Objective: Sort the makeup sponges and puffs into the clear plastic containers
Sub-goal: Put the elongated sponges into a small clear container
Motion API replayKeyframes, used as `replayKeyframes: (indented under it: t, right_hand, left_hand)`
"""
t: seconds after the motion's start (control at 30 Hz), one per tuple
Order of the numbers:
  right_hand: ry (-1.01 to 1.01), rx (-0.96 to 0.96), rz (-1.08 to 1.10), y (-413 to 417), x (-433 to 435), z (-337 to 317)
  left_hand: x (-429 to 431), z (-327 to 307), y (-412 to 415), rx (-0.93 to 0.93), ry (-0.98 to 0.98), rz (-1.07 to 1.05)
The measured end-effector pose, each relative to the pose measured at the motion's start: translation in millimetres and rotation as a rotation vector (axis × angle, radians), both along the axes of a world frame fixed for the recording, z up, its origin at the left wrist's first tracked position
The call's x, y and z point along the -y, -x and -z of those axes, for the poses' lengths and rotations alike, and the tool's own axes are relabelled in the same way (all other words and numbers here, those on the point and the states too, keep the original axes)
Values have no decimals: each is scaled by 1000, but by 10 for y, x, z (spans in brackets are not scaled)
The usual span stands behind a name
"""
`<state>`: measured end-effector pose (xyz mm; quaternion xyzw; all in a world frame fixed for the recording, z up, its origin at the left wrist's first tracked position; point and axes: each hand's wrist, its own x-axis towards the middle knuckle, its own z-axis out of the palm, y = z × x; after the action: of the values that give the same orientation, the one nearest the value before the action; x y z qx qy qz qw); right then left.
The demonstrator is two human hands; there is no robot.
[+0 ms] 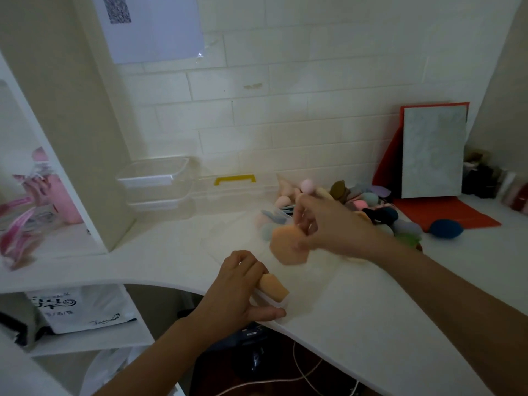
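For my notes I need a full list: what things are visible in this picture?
peach angular foam sponge: one, peach, held at centre
peach wedge-shaped foam sponge: one, peach, front centre
pile of loose makeup sponges: many, mixed colours, right of centre
dark blue egg-shaped sponge: one, blue, at red sheet edge
stacked clear plastic containers: at least two, clear, back left
clear box with yellow handle: one, clear, back centre
left hand: one, grips wedge sponge
right hand: one, grips angular sponge

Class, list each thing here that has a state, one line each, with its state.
Left hand: holds the clear container by its near corner.
Right hand: grips a peach sponge over that container.
Stacked containers: nothing seen inside.
Yellow-handled box: lid closed.
Sponge pile: loose on the desk.
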<state>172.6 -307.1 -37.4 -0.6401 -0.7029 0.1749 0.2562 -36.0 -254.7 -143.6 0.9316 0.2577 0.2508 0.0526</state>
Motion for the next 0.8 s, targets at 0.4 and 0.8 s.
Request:
replayKeyframes:
  t: [0.4,0.8]
  right_hand:
    - [41,213,-14,255,84,375]
    - [161,104,-113,280,111,414]
  left_hand:
    - [99,50,-20,42,-68,-66]
    - [167,99,-38,138,1,-84]
